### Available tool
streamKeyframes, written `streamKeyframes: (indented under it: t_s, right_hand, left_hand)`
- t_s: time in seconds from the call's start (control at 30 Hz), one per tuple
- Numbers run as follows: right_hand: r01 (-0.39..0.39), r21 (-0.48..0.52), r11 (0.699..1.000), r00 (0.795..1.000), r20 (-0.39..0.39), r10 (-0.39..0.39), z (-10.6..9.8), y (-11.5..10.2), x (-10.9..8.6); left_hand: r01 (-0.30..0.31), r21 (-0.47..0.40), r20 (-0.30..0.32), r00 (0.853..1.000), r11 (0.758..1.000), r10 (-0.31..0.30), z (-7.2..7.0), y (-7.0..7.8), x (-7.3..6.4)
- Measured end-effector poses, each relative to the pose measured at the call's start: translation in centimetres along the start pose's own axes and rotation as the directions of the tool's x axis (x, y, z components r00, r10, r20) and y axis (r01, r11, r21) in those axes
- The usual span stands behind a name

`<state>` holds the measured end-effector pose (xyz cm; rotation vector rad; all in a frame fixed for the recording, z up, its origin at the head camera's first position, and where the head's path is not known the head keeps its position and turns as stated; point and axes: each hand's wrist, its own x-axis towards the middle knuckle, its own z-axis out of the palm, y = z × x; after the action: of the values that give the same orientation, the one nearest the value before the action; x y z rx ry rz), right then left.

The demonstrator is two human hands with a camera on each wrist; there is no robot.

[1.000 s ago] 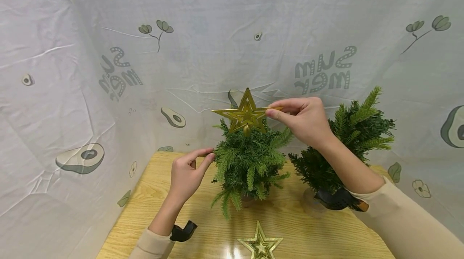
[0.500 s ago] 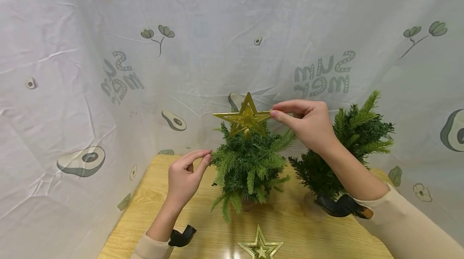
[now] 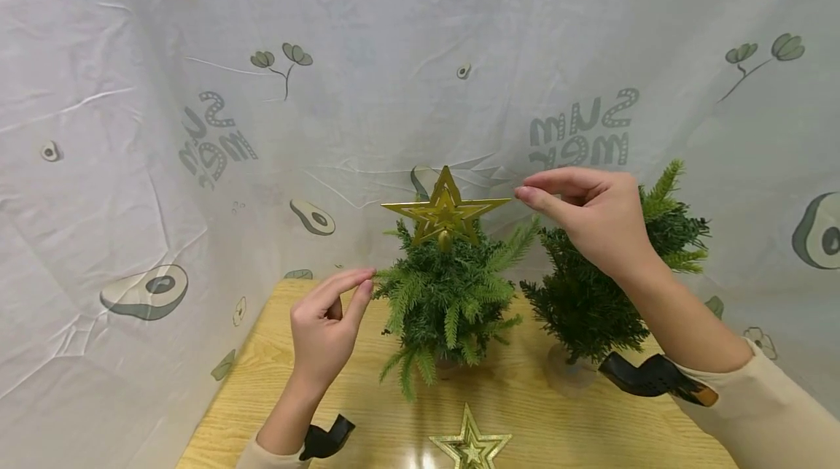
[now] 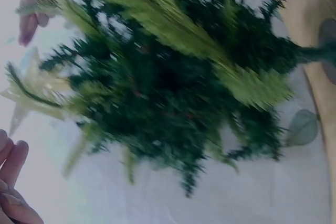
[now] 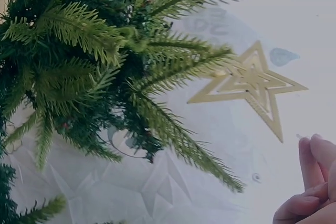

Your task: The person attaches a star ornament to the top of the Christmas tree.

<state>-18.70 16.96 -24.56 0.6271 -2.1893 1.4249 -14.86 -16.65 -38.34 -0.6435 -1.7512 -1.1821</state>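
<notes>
A gold star topper (image 3: 445, 211) stands upright on top of a small artificial Christmas tree (image 3: 453, 294). My right hand (image 3: 593, 217) is just right of the star's right point, thumb and forefinger close together with nothing between them. In the right wrist view, a gap shows between those fingertips (image 5: 314, 141) and the star (image 5: 252, 80). On the tree's left, my left hand (image 3: 328, 330) has its fingertips right at a branch tip in the head view. The left wrist view shows the left fingers (image 4: 14, 161) apart from the branches, holding nothing.
A second small tree (image 3: 590, 294) stands on the right, partly behind my right forearm. Another gold star (image 3: 471, 443) lies on the wooden table (image 3: 262, 381) at the front. A white printed curtain (image 3: 367, 90) hangs behind and along the sides.
My right hand has let go of the star's right point and moved away to the right. The left hand has drawn slightly left. The star stays on the tree.
</notes>
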Motion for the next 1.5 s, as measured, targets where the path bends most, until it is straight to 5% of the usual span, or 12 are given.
streamKeyframes:
  t_s: [0.33,0.63,0.77,0.93,1.23,1.5]
  right_hand:
    - [-0.020,-0.034,0.999,0.999,-0.030,0.019,-2.5,-1.2,-1.0]
    - [0.019,-0.053,0.998,0.996,-0.082,-0.023,-4.7,-1.5,-1.0]
    - [0.022,-0.051,0.998,0.993,-0.116,-0.028,-5.6,-1.3,-0.9]
    - [0.019,-0.026,0.999,0.991,-0.131,-0.022,-6.4,-1.0,-0.7]
    - [-0.011,-0.106,0.994,0.984,-0.176,-0.008,-7.5,-0.4,-0.7]
    - [-0.034,-0.129,0.991,0.976,-0.218,0.005,-8.4,0.6,-0.6]
  left_hand:
    - [-0.211,-0.174,0.006,0.977,0.962,0.215,0.7,5.4,0.4]
    - [-0.314,-0.343,0.135,0.916,0.885,0.377,3.7,7.8,-2.2]
    - [-0.269,-0.349,0.216,0.909,0.898,0.356,5.4,7.8,-4.8]
    - [-0.185,-0.359,0.258,0.922,0.915,0.288,6.6,7.5,-7.5]
    - [-0.248,-0.300,0.285,0.898,0.921,0.335,6.9,8.8,-9.1]
    - [-0.077,-0.291,0.378,0.907,0.954,0.188,7.5,8.9,-12.3]
